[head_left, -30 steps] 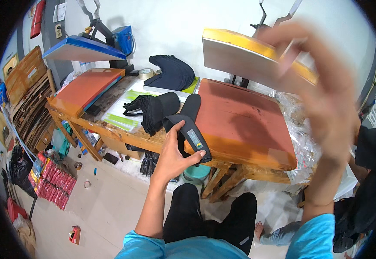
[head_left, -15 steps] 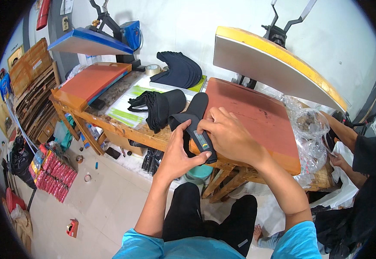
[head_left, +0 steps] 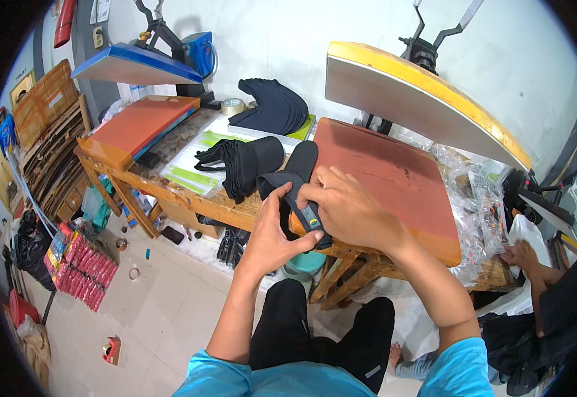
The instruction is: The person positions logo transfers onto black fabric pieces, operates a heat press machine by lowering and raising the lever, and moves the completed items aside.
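A black cap [head_left: 302,161] is held over the front edge of the work table, its brim pointing away from me. My left hand [head_left: 266,235] grips its near side from the left, thumb lying across the dark cloth. With bent fingers pinched together, my right hand [head_left: 351,204] presses on the cap beside a small grey label [head_left: 310,217] with a coloured mark. What lies under those fingertips is hidden. Just left of the cap, a stack of black caps [head_left: 262,155] sits on the table. Behind them lies a fanned stack of dark brim pieces [head_left: 272,106].
A heat press with a raised yellow-edged plate [head_left: 427,99] stands over a reddish pad [head_left: 384,178]. Another press has a blue-edged plate [head_left: 136,64]. Clear plastic bags [head_left: 470,212] lie at right, near another person's hand [head_left: 523,257]. Pink packets [head_left: 85,268] rest on the floor.
My right hand has shifted slightly left and down on the cap, covering more of the label. The other person's arms have moved back from the plastic bags.
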Demonstrator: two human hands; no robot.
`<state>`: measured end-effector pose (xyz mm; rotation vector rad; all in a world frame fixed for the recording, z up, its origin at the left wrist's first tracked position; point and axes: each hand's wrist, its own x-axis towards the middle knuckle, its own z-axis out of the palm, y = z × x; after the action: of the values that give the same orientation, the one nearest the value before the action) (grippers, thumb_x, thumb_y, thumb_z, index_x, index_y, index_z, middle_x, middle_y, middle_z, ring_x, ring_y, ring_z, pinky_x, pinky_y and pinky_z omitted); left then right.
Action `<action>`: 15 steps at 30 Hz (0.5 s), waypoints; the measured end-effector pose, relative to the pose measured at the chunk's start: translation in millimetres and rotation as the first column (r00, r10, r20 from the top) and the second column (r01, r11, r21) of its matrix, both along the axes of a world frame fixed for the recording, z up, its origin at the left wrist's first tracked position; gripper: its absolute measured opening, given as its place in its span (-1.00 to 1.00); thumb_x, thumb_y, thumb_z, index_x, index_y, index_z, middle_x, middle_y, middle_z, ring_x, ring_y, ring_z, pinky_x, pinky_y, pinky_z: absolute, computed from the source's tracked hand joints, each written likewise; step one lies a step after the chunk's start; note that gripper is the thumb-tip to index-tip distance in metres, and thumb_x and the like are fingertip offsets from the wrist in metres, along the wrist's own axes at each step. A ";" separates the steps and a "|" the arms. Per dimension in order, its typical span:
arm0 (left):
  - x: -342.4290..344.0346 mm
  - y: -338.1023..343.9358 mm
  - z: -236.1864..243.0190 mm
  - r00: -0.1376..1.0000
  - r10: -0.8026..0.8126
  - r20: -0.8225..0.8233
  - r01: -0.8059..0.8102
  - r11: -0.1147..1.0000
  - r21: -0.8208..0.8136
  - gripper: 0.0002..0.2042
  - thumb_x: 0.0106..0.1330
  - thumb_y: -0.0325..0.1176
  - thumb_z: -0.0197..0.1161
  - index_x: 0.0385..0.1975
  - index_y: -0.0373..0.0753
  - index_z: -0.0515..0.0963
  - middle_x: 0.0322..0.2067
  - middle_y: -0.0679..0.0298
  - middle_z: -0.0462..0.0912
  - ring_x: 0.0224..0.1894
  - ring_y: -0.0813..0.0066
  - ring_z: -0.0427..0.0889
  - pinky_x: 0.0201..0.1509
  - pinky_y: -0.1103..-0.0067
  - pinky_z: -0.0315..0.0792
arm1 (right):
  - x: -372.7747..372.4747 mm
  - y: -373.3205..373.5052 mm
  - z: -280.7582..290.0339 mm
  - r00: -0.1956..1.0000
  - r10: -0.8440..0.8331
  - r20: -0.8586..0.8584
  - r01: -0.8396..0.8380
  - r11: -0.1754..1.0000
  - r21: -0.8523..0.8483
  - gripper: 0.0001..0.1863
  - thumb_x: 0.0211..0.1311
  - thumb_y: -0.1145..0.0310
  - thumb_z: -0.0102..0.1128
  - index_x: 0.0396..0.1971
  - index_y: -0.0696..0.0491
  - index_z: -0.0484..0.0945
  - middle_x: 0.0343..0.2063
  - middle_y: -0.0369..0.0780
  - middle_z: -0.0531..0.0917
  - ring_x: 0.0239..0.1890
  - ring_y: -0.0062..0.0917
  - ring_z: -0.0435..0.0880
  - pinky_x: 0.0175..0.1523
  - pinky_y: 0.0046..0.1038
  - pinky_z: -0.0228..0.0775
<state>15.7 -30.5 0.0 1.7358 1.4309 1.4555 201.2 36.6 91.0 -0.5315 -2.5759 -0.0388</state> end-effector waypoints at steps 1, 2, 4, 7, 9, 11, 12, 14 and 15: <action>-0.2 0.0 -0.4 1.000 0.000 -0.005 0.000 1.000 0.002 0.09 0.01 -0.03 0.69 0.50 -0.43 0.24 0.42 -0.24 0.40 0.51 -0.11 0.39 0.56 0.18 0.33 | -0.2 -0.2 0.7 1.000 -0.024 -0.007 0.025 0.999 0.028 -0.85 0.19 0.46 0.34 -0.23 0.01 0.72 -0.24 -0.19 0.57 -0.10 -0.26 0.60 -0.03 -0.22 0.38; -0.2 0.1 -0.5 1.000 0.001 0.000 -0.001 1.000 -0.002 0.09 0.01 -0.03 0.69 0.50 -0.43 0.24 0.42 -0.23 0.40 0.51 -0.10 0.39 0.56 0.18 0.33 | -0.7 -0.6 2.4 0.999 -0.049 -0.015 0.049 0.997 0.055 -0.85 0.19 0.46 0.34 -0.23 0.01 0.72 -0.24 -0.19 0.57 -0.10 -0.26 0.60 -0.03 -0.22 0.38; 0.1 -0.1 0.9 1.000 0.001 0.009 -0.001 1.000 -0.007 0.09 0.02 -0.02 0.69 0.50 -0.44 0.24 0.43 -0.23 0.40 0.52 -0.10 0.39 0.56 0.17 0.32 | -0.3 -1.8 4.0 0.999 -0.043 -0.019 0.044 0.997 0.068 -0.85 0.18 0.46 0.35 -0.24 0.00 0.72 -0.24 -0.19 0.57 -0.11 -0.27 0.60 -0.05 -0.23 0.37; -0.7 -1.8 0.6 1.000 0.003 -0.008 -0.003 1.000 0.000 0.09 0.02 -0.02 0.69 0.50 -0.43 0.24 0.42 -0.23 0.41 0.52 -0.10 0.39 0.57 0.17 0.32 | -0.4 -3.3 3.2 1.000 -0.004 -0.010 0.004 0.999 0.050 -0.86 0.18 0.45 0.34 -0.25 0.00 0.70 -0.25 -0.19 0.56 -0.12 -0.28 0.59 -0.07 -0.24 0.35; -0.3 -1.8 0.7 1.000 0.012 -0.002 -0.012 1.000 -0.023 0.07 0.03 -0.06 0.67 0.52 -0.41 0.24 0.44 -0.19 0.41 0.52 -0.04 0.41 0.59 0.22 0.29 | -0.6 -4.8 4.7 0.998 -0.058 -0.012 0.059 0.994 0.087 -0.87 0.19 0.46 0.33 -0.25 -0.01 0.70 -0.26 -0.19 0.56 -0.11 -0.28 0.60 -0.06 -0.24 0.35; 0.6 -1.8 2.2 1.000 0.012 -0.004 -0.012 0.999 -0.030 0.07 0.03 -0.07 0.66 0.53 -0.40 0.23 0.45 -0.18 0.42 0.52 -0.01 0.42 0.60 0.23 0.27 | 1.2 -4.2 2.5 1.000 -0.015 -0.019 0.016 0.999 0.044 -0.88 0.20 0.47 0.32 -0.26 0.00 0.69 -0.27 -0.19 0.56 -0.12 -0.28 0.59 -0.05 -0.23 0.35; 1.0 -2.6 3.2 1.000 0.010 -0.009 -0.010 1.000 -0.027 0.07 0.03 -0.07 0.66 0.53 -0.40 0.23 0.44 -0.19 0.41 0.52 -0.02 0.42 0.60 0.23 0.27 | 1.8 -4.0 1.3 1.000 0.007 -0.023 -0.007 1.000 0.022 -0.88 0.20 0.47 0.31 -0.26 0.00 0.68 -0.27 -0.19 0.55 -0.12 -0.28 0.59 -0.05 -0.23 0.34; 1.3 -2.4 3.7 1.000 0.005 -0.005 -0.005 1.000 -0.022 0.08 0.03 -0.05 0.67 0.52 -0.42 0.23 0.43 -0.21 0.41 0.52 -0.05 0.41 0.59 0.21 0.29 | 1.4 -3.5 2.7 0.998 -0.049 -0.024 0.051 0.996 0.073 -0.87 0.21 0.49 0.29 -0.26 0.00 0.68 -0.27 -0.19 0.56 -0.12 -0.28 0.59 -0.05 -0.23 0.35; 1.0 -2.0 4.7 1.000 0.005 0.002 -0.005 1.000 -0.020 0.09 0.02 -0.03 0.68 0.51 -0.44 0.23 0.42 -0.23 0.41 0.52 -0.08 0.40 0.57 0.19 0.30 | 1.0 -3.3 3.6 0.997 -0.076 -0.028 0.079 0.992 0.097 -0.87 0.21 0.50 0.28 -0.25 0.00 0.68 -0.27 -0.19 0.56 -0.11 -0.27 0.59 -0.04 -0.23 0.35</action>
<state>16.7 -32.5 4.8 1.7195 1.4453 1.4399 202.2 33.4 94.6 -0.5911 -2.5134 -0.1832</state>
